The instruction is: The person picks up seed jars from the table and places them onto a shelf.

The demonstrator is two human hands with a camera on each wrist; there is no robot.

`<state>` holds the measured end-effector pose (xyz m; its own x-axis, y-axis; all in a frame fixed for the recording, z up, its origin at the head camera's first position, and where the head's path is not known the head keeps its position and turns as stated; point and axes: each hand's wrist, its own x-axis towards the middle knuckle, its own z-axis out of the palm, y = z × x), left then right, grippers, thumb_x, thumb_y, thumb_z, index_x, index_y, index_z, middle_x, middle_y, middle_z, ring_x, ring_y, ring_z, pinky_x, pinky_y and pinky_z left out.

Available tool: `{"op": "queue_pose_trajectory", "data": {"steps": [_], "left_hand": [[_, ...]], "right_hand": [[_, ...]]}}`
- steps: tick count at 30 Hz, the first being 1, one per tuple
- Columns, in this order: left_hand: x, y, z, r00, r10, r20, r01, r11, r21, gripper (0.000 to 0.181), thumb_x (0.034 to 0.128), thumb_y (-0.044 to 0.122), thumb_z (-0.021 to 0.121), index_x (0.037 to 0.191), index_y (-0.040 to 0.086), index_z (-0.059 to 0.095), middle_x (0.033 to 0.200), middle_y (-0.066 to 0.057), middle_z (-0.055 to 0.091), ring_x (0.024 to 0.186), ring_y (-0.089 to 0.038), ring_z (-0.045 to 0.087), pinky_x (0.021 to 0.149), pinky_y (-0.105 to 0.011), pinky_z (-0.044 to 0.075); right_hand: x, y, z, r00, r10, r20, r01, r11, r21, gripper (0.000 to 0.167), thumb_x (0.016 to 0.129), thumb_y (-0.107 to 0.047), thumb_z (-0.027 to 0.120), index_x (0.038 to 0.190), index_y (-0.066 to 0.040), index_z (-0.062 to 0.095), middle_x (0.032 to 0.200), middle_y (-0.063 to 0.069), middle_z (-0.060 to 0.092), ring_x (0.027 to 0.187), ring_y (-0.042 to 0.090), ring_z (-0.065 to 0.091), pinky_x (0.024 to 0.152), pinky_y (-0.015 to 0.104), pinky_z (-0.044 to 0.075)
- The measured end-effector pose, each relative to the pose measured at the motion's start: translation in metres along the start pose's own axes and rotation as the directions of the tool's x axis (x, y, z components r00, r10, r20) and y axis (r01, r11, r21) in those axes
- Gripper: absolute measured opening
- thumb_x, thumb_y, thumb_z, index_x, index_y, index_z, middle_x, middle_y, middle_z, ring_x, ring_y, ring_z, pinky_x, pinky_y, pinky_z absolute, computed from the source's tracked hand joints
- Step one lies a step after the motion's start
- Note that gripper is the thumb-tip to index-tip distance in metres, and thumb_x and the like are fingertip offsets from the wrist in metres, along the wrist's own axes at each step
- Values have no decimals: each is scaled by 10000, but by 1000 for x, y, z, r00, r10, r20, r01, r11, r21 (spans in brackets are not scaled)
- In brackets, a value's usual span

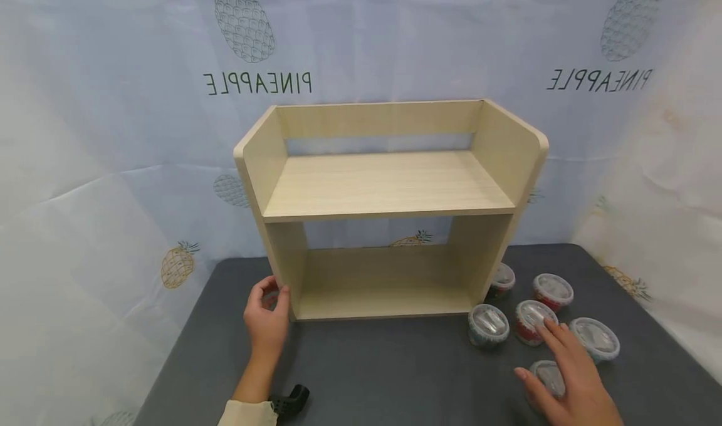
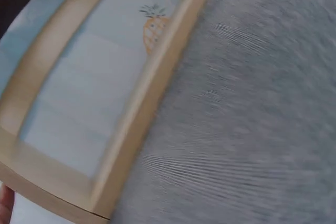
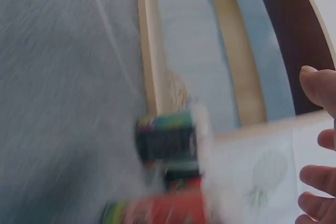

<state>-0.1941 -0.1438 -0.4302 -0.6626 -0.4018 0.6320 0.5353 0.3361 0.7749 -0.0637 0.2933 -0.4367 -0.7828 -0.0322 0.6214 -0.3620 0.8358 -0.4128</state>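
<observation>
A two-tier light wooden shelf [image 1: 389,185] stands on the dark grey table. Low on its left side panel, my left hand [image 1: 267,316] holds the panel's edge, thumb at the front and fingers bent along the outer side. Only a fingertip [image 2: 5,203] of that hand shows in the left wrist view. My right hand [image 1: 575,376] hovers with fingers spread over small round tubs with clear lids. Its fingertips overlap a red tub [image 1: 530,326] in the head view; contact cannot be told. Beneath the hand is a partly hidden tub [image 1: 548,376]. Blurred in the right wrist view is a dark green tub [image 3: 168,137].
More lidded tubs stand right of the shelf: a green one [image 1: 488,326] by its front corner, a red one [image 1: 553,290] and a pale one [image 1: 595,338]. A pineapple-print curtain [image 1: 395,37] hangs behind the table [image 1: 395,369].
</observation>
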Motion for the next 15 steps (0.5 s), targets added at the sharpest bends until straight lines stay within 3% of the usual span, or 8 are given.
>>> {"op": "queue_pose_trajectory", "data": {"steps": [4, 6, 7, 8, 10, 13, 14, 15], "left_hand": [[-5, -8, -3, 1000, 10, -16, -11, 1000, -23, 220, 865, -128, 638, 1083, -152, 617, 982, -248, 628, 914, -144, 602, 745, -109, 498], [-7, -11, -3, 999, 11, -30, -12, 999, -34, 213, 864, -129, 638, 1076, -146, 625, 984, -236, 632, 922, -115, 608, 749, -117, 505], [-7, -13, -3, 999, 8, -37, -10, 999, -40, 211, 864, -128, 639, 1074, -145, 628, 988, -233, 634, 929, -103, 610, 753, -123, 509], [-7, -13, -3, 999, 4, -43, -6, 999, -44, 210, 864, -127, 640, 1074, -141, 631, 990, -228, 636, 933, -91, 612, 754, -125, 510], [-8, -15, -2, 999, -4, -53, 0, 998, -58, 209, 862, -130, 639, 1071, -142, 635, 994, -233, 639, 940, -80, 616, 762, -130, 515], [-9, -17, -1, 998, 10, -64, -15, 997, -74, 212, 852, -144, 640, 1065, -156, 634, 992, -267, 640, 941, -105, 623, 767, -130, 519], [-10, -17, 0, 998, 19, -68, -24, 997, -76, 212, 848, -151, 639, 1060, -161, 634, 990, -279, 639, 939, -119, 624, 766, -128, 519], [-10, -18, 0, 997, 28, -71, -33, 996, -79, 213, 844, -156, 639, 1057, -167, 633, 988, -290, 638, 938, -133, 626, 767, -129, 521]], "right_hand": [[-13, 20, -6, 980, 190, 59, -192, 981, 18, 760, 829, -120, 780, 1455, 57, 387, 1415, 404, 374, 1330, 596, 289, 1027, 737, 202], [-20, 30, -8, 947, 300, 115, -301, 954, -8, 763, 879, -189, 747, 1465, 81, 339, 1414, 430, 343, 1258, 647, 305, 952, 765, 235], [-23, 35, -8, 920, 363, 150, -362, 932, -33, 792, 897, -244, 732, 1477, 87, 305, 1413, 439, 330, 1235, 650, 318, 930, 757, 265], [-25, 40, -9, 882, 429, 196, -428, 902, -50, 833, 910, -302, 717, 1490, 91, 266, 1418, 451, 306, 1227, 655, 315, 915, 751, 285], [-28, 49, -9, 762, 566, 316, -576, 815, -70, 971, 907, -431, 694, 1526, 84, 151, 1442, 469, 232, 1258, 659, 266, 941, 754, 286], [-32, 61, -2, 564, 704, 431, -766, 642, -45, 1154, 862, -536, 704, 1550, 45, -17, 1497, 447, 146, 1283, 596, 328, 945, 661, 397], [-34, 63, 2, 507, 732, 456, -822, 569, -1, 1194, 847, -538, 720, 1552, 19, -67, 1515, 426, 140, 1261, 530, 421, 951, 614, 438], [-35, 66, 5, 464, 752, 469, -861, 508, 38, 1228, 830, -526, 744, 1550, 3, -98, 1522, 410, 157, 1207, 455, 514, 932, 557, 487]]}}
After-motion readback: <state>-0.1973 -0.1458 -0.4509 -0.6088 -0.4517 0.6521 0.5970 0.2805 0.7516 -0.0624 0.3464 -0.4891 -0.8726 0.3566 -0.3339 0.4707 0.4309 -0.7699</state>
